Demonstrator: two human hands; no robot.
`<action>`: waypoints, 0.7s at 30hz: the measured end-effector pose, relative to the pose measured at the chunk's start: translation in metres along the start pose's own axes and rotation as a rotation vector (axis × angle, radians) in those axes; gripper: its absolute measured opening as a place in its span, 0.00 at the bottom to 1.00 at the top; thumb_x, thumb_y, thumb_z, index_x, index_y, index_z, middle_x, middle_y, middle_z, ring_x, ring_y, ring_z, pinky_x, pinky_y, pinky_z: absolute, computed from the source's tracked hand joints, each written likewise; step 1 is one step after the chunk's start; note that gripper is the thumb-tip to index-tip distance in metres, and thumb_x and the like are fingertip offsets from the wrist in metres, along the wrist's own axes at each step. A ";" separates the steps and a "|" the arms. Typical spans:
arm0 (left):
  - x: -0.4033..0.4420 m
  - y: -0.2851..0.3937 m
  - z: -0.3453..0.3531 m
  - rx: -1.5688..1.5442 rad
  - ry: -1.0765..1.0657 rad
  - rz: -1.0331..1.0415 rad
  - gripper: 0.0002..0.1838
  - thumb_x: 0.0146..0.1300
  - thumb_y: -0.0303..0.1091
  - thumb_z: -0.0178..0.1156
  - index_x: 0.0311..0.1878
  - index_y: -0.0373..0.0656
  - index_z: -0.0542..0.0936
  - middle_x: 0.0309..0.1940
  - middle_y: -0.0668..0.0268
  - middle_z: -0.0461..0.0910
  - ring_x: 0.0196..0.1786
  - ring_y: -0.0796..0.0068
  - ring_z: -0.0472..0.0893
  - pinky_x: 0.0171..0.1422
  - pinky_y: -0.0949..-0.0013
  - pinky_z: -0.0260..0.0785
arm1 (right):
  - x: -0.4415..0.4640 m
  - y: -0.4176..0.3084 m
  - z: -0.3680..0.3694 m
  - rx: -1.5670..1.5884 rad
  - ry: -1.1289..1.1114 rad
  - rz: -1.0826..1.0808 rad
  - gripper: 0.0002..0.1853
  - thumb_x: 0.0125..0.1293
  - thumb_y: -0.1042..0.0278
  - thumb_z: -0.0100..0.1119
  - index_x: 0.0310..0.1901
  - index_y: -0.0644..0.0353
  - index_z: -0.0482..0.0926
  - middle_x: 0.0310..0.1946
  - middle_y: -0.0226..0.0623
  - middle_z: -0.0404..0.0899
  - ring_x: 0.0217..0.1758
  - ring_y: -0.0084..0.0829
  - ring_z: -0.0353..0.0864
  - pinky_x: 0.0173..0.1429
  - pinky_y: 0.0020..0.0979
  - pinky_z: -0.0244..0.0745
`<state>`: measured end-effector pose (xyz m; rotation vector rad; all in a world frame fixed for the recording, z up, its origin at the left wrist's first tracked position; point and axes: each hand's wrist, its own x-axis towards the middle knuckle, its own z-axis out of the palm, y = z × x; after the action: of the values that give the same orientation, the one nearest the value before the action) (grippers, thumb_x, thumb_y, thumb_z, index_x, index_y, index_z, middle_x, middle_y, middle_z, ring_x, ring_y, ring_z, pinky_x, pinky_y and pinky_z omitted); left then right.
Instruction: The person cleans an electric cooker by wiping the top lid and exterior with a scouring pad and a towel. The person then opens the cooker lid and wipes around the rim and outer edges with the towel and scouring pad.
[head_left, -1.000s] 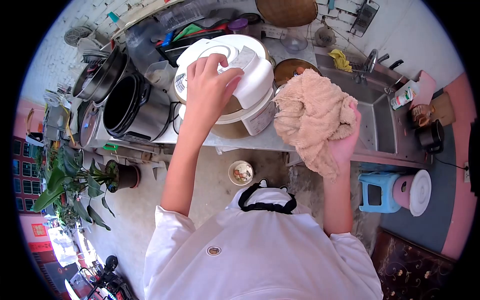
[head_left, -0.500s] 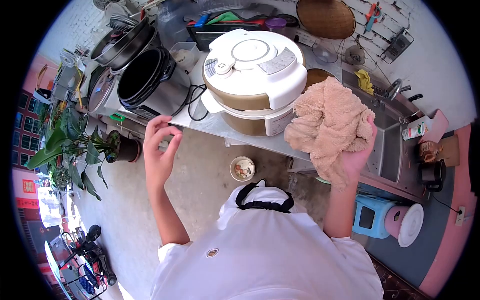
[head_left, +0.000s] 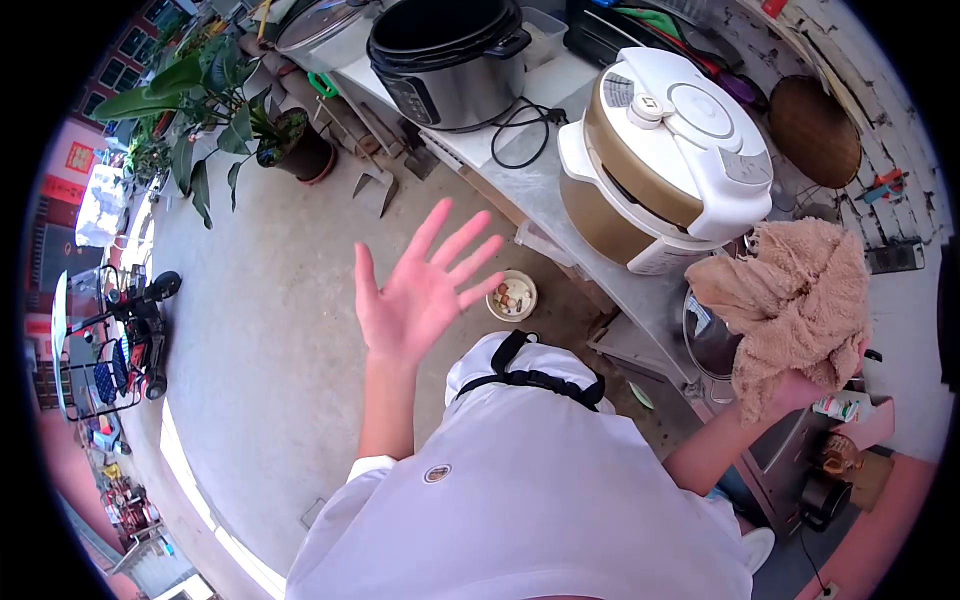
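A crumpled tan towel point(head_left: 790, 300) is held up at the right by my right hand point(head_left: 800, 388), whose fingers are mostly hidden behind the cloth. Palm up and fingers spread, my left hand point(head_left: 420, 290) is in the air over the floor and holds nothing. Beyond the hands, a white and gold electric cooker point(head_left: 640, 190) stands on the counter with its lid down. The towel is nearest to that cooker's right side and partly covers a metal pot point(head_left: 710, 340) at the counter's edge.
A black and silver cooker body point(head_left: 450, 90) without a lid stands farther left on the counter point(head_left: 560, 200), its cord point(head_left: 525, 140) lying beside it. On the floor are a small bowl with scraps point(head_left: 512, 297), a dustpan point(head_left: 375, 190) and a potted plant point(head_left: 300, 150).
The view has turned toward the right. My left hand has gone from curled fingers to a spread, upturned palm. The towel stays in my right hand, now farther right.
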<state>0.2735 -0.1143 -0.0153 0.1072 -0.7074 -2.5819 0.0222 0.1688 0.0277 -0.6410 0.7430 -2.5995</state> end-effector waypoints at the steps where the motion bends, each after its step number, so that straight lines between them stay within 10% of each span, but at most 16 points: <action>1: 0.004 -0.005 0.014 -0.088 -0.089 -0.041 0.52 0.65 0.72 0.44 0.79 0.45 0.40 0.78 0.40 0.36 0.78 0.36 0.42 0.75 0.30 0.39 | 0.000 0.003 0.003 -0.019 0.026 0.008 0.28 0.73 0.48 0.43 0.67 0.58 0.65 0.67 0.42 0.66 0.71 0.41 0.67 0.75 0.50 0.61; 9: 0.025 -0.027 0.029 -0.352 -0.318 -0.274 0.52 0.64 0.75 0.38 0.79 0.46 0.42 0.77 0.40 0.42 0.78 0.38 0.46 0.78 0.38 0.42 | -0.022 -0.012 0.010 -0.056 0.226 -0.060 0.30 0.71 0.46 0.45 0.66 0.58 0.66 0.66 0.41 0.68 0.70 0.42 0.68 0.74 0.48 0.62; 11: 0.041 -0.033 0.006 0.196 -0.490 -0.253 0.49 0.66 0.73 0.38 0.78 0.44 0.52 0.74 0.40 0.54 0.77 0.43 0.56 0.77 0.43 0.47 | -0.030 -0.021 0.014 -0.092 0.344 -0.133 0.30 0.71 0.45 0.46 0.66 0.58 0.67 0.66 0.41 0.68 0.69 0.42 0.68 0.73 0.48 0.62; 15: 0.054 -0.052 -0.029 2.552 -0.319 -0.457 0.31 0.69 0.48 0.57 0.69 0.41 0.68 0.63 0.49 0.74 0.64 0.51 0.75 0.69 0.53 0.63 | -0.038 -0.030 0.026 -0.320 0.742 -0.353 0.31 0.71 0.44 0.47 0.66 0.58 0.67 0.66 0.41 0.69 0.69 0.43 0.69 0.73 0.47 0.63; 16: 0.055 -0.051 -0.025 2.548 -0.357 -0.439 0.31 0.69 0.48 0.57 0.69 0.41 0.68 0.63 0.49 0.74 0.64 0.51 0.75 0.69 0.53 0.63 | -0.039 -0.034 0.028 -0.421 0.874 -0.409 0.31 0.71 0.43 0.48 0.66 0.58 0.67 0.65 0.41 0.69 0.69 0.42 0.69 0.73 0.47 0.63; 19: 0.063 -0.043 -0.011 1.965 -0.213 -0.682 0.30 0.68 0.45 0.57 0.68 0.41 0.69 0.63 0.47 0.74 0.62 0.47 0.76 0.67 0.56 0.66 | -0.053 -0.051 -0.001 0.094 0.149 -0.219 0.31 0.73 0.41 0.45 0.64 0.58 0.68 0.64 0.41 0.70 0.68 0.42 0.70 0.72 0.45 0.64; 21: 0.064 -0.044 -0.011 1.905 -0.291 -0.567 0.30 0.68 0.45 0.58 0.68 0.39 0.68 0.62 0.46 0.74 0.62 0.46 0.75 0.65 0.56 0.67 | -0.050 -0.031 0.001 -0.356 0.446 -0.390 0.30 0.73 0.41 0.44 0.64 0.58 0.68 0.64 0.41 0.70 0.68 0.41 0.70 0.72 0.44 0.64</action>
<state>0.2000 -0.1144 -0.0437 0.5300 -3.1898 -1.2555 0.0578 0.2154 0.0296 -0.3163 1.3605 -3.0433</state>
